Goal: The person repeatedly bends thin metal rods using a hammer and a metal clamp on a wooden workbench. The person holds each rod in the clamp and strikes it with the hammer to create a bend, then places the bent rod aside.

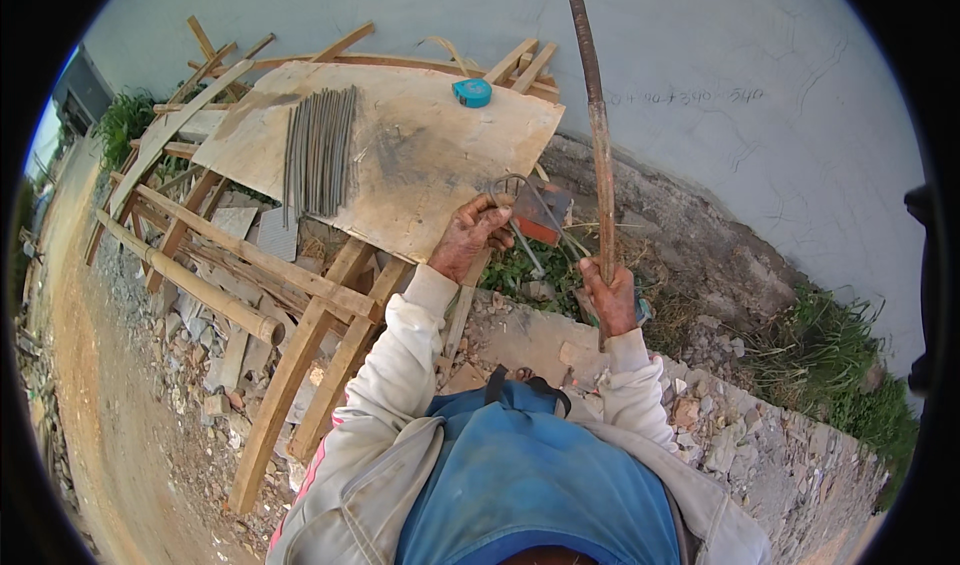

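Observation:
My left hand is closed round a thin steel rod bent into a hook, just off the board's near right corner. The rod runs on toward my right hand, where its end is partly hidden. My right fingers are wrapped round the lower part of a long rusty brown bar, which stands nearly upright. Behind the bent rod is a block with a dark top and orange-red side. Many straight steel rods lie side by side on the plywood board.
A teal tape measure sits at the board's far edge. Timber beams support the board, with a bamboo pole to the left. Rubble covers the ground. A grey wall rises behind, with grass at its foot.

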A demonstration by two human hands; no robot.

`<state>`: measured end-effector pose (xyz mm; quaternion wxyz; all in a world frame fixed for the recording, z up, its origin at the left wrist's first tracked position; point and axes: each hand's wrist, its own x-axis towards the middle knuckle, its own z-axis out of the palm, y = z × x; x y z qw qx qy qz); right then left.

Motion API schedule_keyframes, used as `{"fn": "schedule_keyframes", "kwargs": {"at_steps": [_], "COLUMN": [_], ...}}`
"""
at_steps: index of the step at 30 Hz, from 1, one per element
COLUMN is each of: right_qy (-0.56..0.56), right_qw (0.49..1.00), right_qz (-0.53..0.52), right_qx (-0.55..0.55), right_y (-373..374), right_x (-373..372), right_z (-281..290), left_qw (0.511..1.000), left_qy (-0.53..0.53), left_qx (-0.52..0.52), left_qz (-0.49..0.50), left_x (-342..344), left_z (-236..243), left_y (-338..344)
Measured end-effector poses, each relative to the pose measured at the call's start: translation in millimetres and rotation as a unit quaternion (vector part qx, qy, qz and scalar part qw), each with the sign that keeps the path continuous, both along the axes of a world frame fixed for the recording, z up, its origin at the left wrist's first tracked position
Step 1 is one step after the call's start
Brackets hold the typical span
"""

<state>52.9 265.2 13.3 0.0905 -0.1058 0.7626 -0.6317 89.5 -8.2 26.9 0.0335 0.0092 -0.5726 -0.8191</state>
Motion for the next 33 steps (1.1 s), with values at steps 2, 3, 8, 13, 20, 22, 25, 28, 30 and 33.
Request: {"fn": "schedule_keyframes", "kwargs": {"at_steps": [2,3,8,13,20,22,25,28,30,33], "right_qy": [0.005,0.014,0.02,0.059,0.079,0.088,0.085,0.078,0.077,0.081], "right_qw": [1.0,0.999,0.997,0.989,0.979,0.978,0.976,0.974,0.972,0.969], "right_qz": [0.029,0.027,0.055,0.085,0.121,0.117,0.121,0.128,0.134,0.143], "right_qx": [0.009,0.026,0.049,0.107,0.147,0.15,0.161,0.171,0.178,0.185], "right_y": [6,6,11,22,23,23,22,22,23,25], "right_x": [-21,-31,-70,-96,-109,-110,-113,-116,-117,-117], "right_z": [-1,-3,-8,-4,-4,-5,-6,-8,-9,-11], "left_qw": [0.997,0.994,0.979,0.954,0.734,0.724,0.725,0.718,0.696,0.687], "left_qy": [-0.014,-0.023,-0.031,-0.065,-0.102,-0.115,-0.12,-0.08,-0.091,-0.106], "left_qx": [-0.018,-0.028,-0.119,-0.193,-0.601,-0.603,-0.606,-0.615,-0.646,-0.661], "left_qz": [0.067,0.101,0.164,0.222,0.298,0.314,0.304,0.318,0.301,0.282], "left_x": [-19,-25,-45,-49,-52,-51,-53,-55,-56,-58], "left_z": [3,3,-8,-19,-10,-9,-9,-11,-11,-13], "left_y": [-4,-6,0,11,25,30,32,33,32,33]}}
